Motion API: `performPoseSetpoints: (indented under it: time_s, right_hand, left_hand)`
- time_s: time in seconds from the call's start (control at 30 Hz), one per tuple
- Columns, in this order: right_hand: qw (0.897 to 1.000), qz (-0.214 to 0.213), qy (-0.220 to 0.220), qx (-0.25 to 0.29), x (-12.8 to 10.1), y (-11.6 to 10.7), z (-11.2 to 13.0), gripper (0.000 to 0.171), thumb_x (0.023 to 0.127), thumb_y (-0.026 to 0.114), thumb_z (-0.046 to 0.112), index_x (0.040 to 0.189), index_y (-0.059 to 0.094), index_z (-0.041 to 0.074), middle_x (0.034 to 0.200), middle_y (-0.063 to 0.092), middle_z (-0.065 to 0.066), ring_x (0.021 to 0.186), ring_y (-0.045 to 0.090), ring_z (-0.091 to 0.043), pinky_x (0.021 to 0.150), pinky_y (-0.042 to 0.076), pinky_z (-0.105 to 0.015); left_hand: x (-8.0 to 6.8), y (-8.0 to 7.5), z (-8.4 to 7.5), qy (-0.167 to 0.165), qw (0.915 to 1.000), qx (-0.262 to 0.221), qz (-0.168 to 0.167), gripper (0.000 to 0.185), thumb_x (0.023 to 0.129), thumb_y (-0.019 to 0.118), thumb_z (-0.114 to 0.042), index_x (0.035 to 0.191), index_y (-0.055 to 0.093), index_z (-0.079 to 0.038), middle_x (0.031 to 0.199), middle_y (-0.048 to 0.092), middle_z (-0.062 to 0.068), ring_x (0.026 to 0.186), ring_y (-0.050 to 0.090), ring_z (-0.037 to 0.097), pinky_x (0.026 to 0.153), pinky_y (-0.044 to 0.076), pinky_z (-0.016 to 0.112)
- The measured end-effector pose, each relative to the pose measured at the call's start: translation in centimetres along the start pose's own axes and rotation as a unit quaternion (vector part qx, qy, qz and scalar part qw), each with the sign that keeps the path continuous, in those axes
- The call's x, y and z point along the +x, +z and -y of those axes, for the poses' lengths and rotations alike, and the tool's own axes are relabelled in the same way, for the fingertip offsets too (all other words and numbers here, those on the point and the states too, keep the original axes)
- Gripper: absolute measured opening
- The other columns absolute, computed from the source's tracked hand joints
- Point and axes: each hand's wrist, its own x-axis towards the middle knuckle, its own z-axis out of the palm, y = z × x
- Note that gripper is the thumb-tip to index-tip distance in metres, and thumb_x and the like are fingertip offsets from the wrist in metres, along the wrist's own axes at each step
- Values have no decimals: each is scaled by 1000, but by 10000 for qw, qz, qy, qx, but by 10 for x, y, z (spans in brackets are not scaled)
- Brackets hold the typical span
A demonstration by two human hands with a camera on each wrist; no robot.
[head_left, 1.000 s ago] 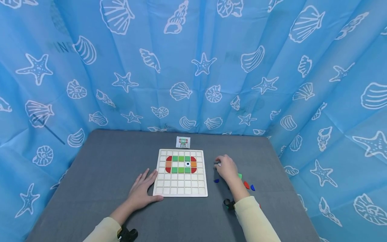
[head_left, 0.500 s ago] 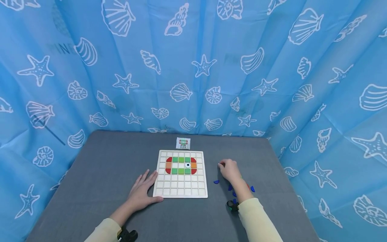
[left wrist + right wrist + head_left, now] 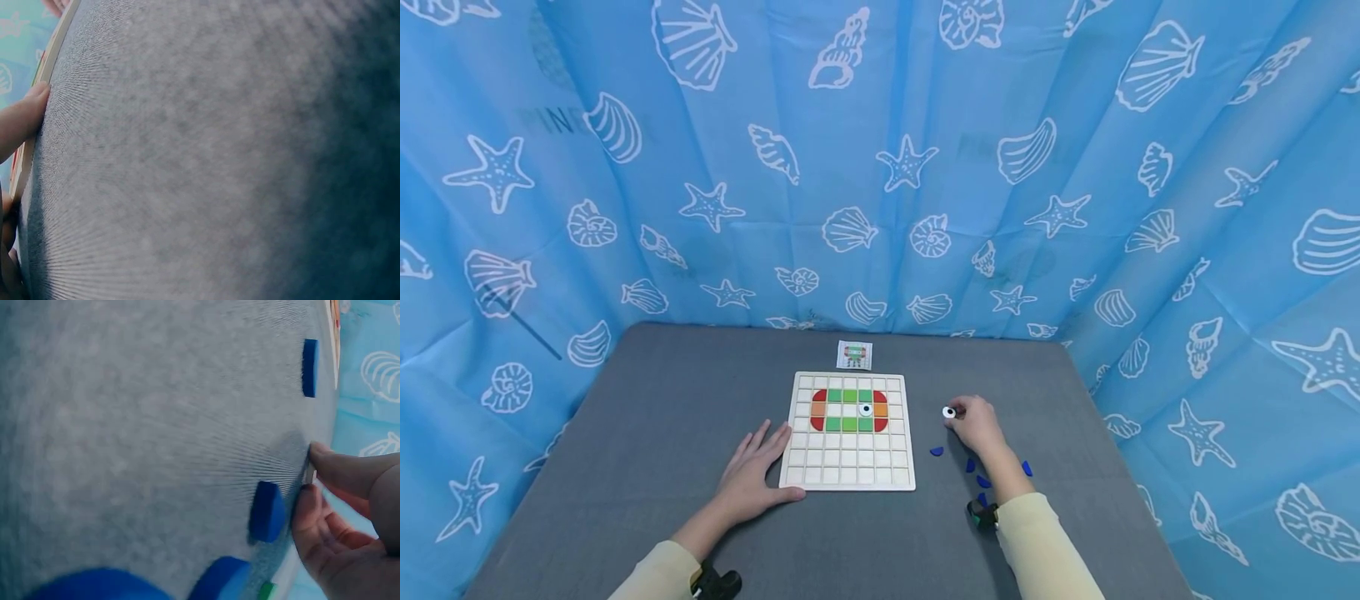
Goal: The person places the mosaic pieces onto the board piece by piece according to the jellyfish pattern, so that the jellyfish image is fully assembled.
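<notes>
Nearest, behind the right hand's (image 3: 979, 427) fingers, blue pieces (image 3: 978, 480) now lie uncovered on the desk (image 3: 662, 417); those fingers have closed on a white eye piece (image 3: 949, 412), raised at their tips where a second ago they groped. Beyond, the left hand (image 3: 752, 471) stays flat, fingers spread, against the board (image 3: 850, 467), so placing likely follows.

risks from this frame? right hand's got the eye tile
1. The small white eye tile is only pinched at the right hand's fingertips; it could slip.
2. Loose blue pieces lie by that wrist; the sleeve may scatter them.
3. The left hand only rests against the wooden grid board; it could shift.
</notes>
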Motion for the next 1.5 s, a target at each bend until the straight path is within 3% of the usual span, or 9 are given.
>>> performPoseSetpoints:
  time_s: [0.3,0.83,1.37,1.5]
  right_hand:
    - [9994,-88,-209,-242,-3,3,11,23,90,77,14,109,75,3,101,68,-11,85,62,-21,78,55,-43]
    - [9970,-344,-674,-144,-11,5,62,23,89,80,20,110,77,12,99,67,-5,75,55,-15,65,48,-33]
    - [9912,-47,-1284,312,-10,32,115,25,87,82,21,108,77,9,96,68,-4,75,56,-14,61,49,-29]
    - [9904,141,-1328,369,-8,44,127,26,87,81,21,109,76,9,98,70,-4,79,60,-15,68,53,-32]
  left_hand:
    - [0,-2,0,-27,10000,28,29,115,73,69,-79,160,28,-15,166,28,2,157,11,34,124,9,57]
    - [1,1,2,59,9999,84,-73,118,71,65,-84,160,29,-16,166,29,1,157,13,34,124,12,57]
    - [0,-1,-3,-34,9999,131,-63,117,71,69,-80,160,29,-14,166,30,4,156,13,36,123,12,59]
    - [-1,-2,-2,-32,9999,127,-29,118,72,69,-80,160,29,-14,166,29,4,157,12,36,124,12,59]
